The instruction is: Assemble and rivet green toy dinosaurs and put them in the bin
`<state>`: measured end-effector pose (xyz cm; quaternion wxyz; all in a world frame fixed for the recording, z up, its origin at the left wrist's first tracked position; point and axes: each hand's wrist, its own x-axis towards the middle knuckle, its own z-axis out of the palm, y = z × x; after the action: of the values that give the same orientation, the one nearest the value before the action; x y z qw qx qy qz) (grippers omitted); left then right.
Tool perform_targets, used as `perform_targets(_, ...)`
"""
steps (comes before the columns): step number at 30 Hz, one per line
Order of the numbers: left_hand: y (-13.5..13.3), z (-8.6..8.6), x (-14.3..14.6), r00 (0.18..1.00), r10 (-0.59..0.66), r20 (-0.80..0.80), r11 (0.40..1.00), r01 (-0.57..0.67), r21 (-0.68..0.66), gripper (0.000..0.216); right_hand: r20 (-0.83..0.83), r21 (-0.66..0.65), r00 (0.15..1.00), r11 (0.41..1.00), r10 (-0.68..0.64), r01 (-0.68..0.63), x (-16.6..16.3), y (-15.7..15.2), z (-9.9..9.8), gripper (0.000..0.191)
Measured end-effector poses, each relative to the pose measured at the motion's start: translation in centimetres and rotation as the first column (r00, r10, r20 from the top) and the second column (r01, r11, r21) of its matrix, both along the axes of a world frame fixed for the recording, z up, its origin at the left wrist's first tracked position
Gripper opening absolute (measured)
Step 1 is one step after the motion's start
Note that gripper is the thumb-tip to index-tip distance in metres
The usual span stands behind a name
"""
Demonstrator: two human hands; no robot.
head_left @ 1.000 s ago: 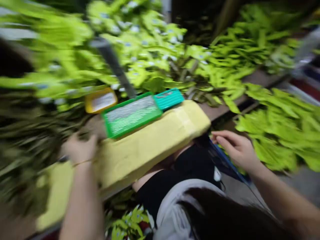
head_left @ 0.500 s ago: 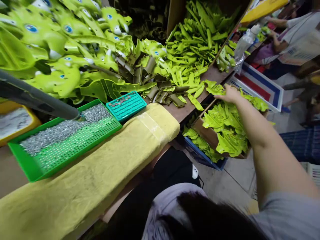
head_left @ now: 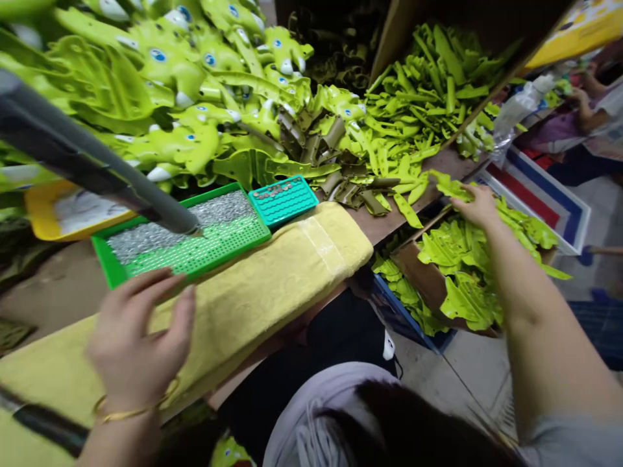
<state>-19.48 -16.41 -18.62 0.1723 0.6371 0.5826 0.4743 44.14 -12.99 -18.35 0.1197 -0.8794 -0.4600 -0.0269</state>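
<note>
Brown workbench (head_left: 48, 282), far side buried in lime-green toy shells (head_left: 165, 58); yellow pad (head_left: 272, 266) along near edge. Cardboard box (head_left: 421, 275) of green pieces sits just off the bench at right, above a blue crate (head_left: 402, 311). Grey tool (head_left: 97, 149) slants over the green tray (head_left: 104, 259); teal tray (head_left: 292, 211) butts up to it. 2 hands: left hand (head_left: 141, 331) above the pad, fingers loosely spread, nothing visible in it. Right hand (head_left: 479, 204) has fingertips at a green part (head_left: 445, 185) between box and bench edge; can't tell if it's pinched. Risks: neighbouring pieces could snag and spill over the box edge; left fingers could clip the tray wall and scatter screws (head_left: 146, 243). Moving room: air over the pad, between the hands.
</note>
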Motion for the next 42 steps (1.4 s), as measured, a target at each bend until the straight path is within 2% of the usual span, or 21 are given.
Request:
perform_targets(3,-0.4,-0.4,0.9,0.982,-0.118,-0.147,0.992,0.123,0.030,0.030,0.048,0.085,0.998,0.995,0.041,-0.045,-2.8,-0.1,2.9,0.064)
perform_targets(5,-0.5,-0.8,2.7,0.986,-0.169,0.005,0.983,0.169,-0.072,0.016,0.131,0.183,0.961,0.947,0.242,-0.263,-7.0,-0.4,4.5,0.064)
perform_targets(6,-0.5,-1.0,3.8,0.967,-0.200,0.158,0.960,0.225,-0.164,0.014,0.175,0.211,0.889,0.866,0.423,-0.453,-9.9,-0.7,5.1,0.063)
perform_targets(7,-0.3,-1.3,4.9,0.909,-0.220,0.353,0.913,0.320,-0.254,0.021,0.184,0.193,0.778,0.754,0.600,-0.627,-13.2,-1.1,5.4,0.063)
perform_targets(9,0.1,-1.9,7.1,0.675,-0.177,0.716,0.763,0.554,-0.334,0.047,0.162,0.132,0.518,0.501,0.840,-0.855,-20.3,-1.4,5.3,0.058)
perform_targets(11,0.7,-2.6,8.2,0.512,-0.029,0.859,0.683,0.638,-0.357,0.059,0.069,0.034,0.246,0.244,0.967,-0.969,-26.7,-0.5,4.5,0.055)
perform_targets(12,1.1,-2.9,8.3,0.481,0.050,0.875,0.681,0.624,-0.382,0.059,-0.008,0.011,0.148,0.148,0.989,-0.989,-29.2,0.5,4.0,0.057)
perform_targets(13,1.4,-3.2,8.0,0.470,0.120,0.874,0.701,0.583,-0.410,0.058,-0.076,0.031,0.106,0.109,0.991,-0.994,-31.1,2.0,3.4,0.058)
perform_targets(14,1.6,-3.4,7.5,0.465,0.174,0.868,0.729,0.532,-0.431,0.057,-0.139,0.080,0.115,0.127,0.984,-0.989,-32.4,3.8,2.8,0.057)
perform_targets(15,1.7,-3.7,6.8,0.459,0.207,0.864,0.755,0.487,-0.439,0.060,-0.197,0.146,0.156,0.186,0.968,-0.972,-33.4,5.8,2.1,0.052)
perform_targets(18,1.6,-4.6,4.9,0.470,0.218,0.855,0.792,0.427,-0.437,0.075,-0.253,0.241,0.389,0.447,0.886,-0.861,-34.4,12.0,0.0,0.033)
perform_targets(20,1.4,-5.5,4.4,0.503,0.189,0.843,0.794,0.427,-0.433,0.079,-0.210,0.185,0.555,0.590,0.805,-0.786,-34.7,15.0,-1.4,0.024)
perform_targets(21,1.3,-6.0,4.4,0.520,0.168,0.837,0.801,0.424,-0.423,0.078,-0.194,0.144,0.614,0.641,0.765,-0.754,-34.9,16.0,-2.0,0.020)
perform_targets(23,1.2,-6.9,4.7,0.557,0.119,0.822,0.826,0.403,-0.393,0.075,-0.202,0.081,0.671,0.695,0.713,-0.714,-35.2,17.0,-2.9,0.015)
perform_targets(26,1.3,-7.9,5.0,0.626,0.061,0.778,0.859,0.364,-0.361,0.070,-0.190,0.121,0.675,0.699,0.713,-0.704,-35.7,16.3,-2.7,0.008)
perform_targets(29,1.3,-8.4,5.0,0.697,0.027,0.716,0.884,0.318,-0.343,0.066,-0.216,0.299,0.622,0.657,0.753,-0.692,-36.4,13.2,-1.0,0.009)
perform_targets(32,1.3,-8.6,4.9,0.749,0.001,0.663,0.899,0.289,-0.328,0.063,-0.427,0.388,0.411,0.574,0.805,-0.721,-37.6,8.8,0.0,0.013)
perform_targets(34,1.3,-8.7,4.9,0.773,-0.006,0.635,0.902,0.278,-0.329,0.061,-0.529,0.328,0.290,0.508,0.797,-0.797,-38.5,6.2,-0.5,0.013)
perform_targets(35,1.4,-8.7,5.0,0.781,-0.008,0.625,0.903,0.273,-0.330,0.061,-0.522,0.296,0.271,0.469,0.809,-0.832,-38.9,5.2,-1.0,0.013)
perform_targets(38,1.4,-8.7,5.1,0.791,-0.013,0.611,0.910,0.262,-0.321,0.060,-0.286,0.231,0.302,0.371,0.909,-0.899,-39.6,3.6,-3.0,0.018)
perform_targets(42,1.4,-8.6,5.2,0.796,-0.018,0.605,0.917,0.254,-0.307,0.058,0.009,0.137,0.321,0.317,0.947,-0.939,-39.7,3.5,-4.4,0.033)
